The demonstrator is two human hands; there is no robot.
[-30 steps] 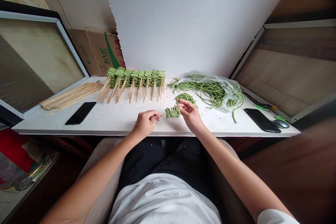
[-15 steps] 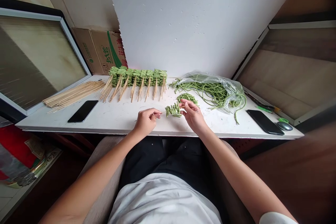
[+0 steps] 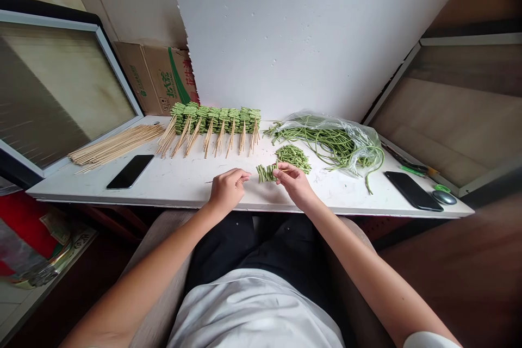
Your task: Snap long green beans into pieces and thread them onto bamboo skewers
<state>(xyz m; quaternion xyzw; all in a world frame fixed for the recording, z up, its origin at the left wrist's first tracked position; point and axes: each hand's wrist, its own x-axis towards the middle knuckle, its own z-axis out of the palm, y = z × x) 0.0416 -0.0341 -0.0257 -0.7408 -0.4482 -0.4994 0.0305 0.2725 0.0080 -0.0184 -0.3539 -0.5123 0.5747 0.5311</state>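
My left hand (image 3: 228,189) grips a thin bamboo skewer (image 3: 249,176) near the table's front edge, and its blunt end pokes out to the left of my fingers. Short cut green beans (image 3: 266,173) are threaded side by side along the skewer. My right hand (image 3: 294,184) pinches the skewer at the right end of the bean row, with the sharp tip showing past my fingers. Just behind that hand lies a loose heap of cut green beans (image 3: 292,156).
Finished bean skewers (image 3: 214,125) stand in a row along the back of the white table (image 3: 171,190), beside loose bamboo skewers (image 3: 116,144). To the right lie long beans in a plastic bag (image 3: 326,141) and a black phone (image 3: 412,191); another phone (image 3: 130,172) lies left.
My right hand has moved left and now sits against the end of the bean row. My left hand has shifted slightly, and the skewer sits lower and flatter than before.
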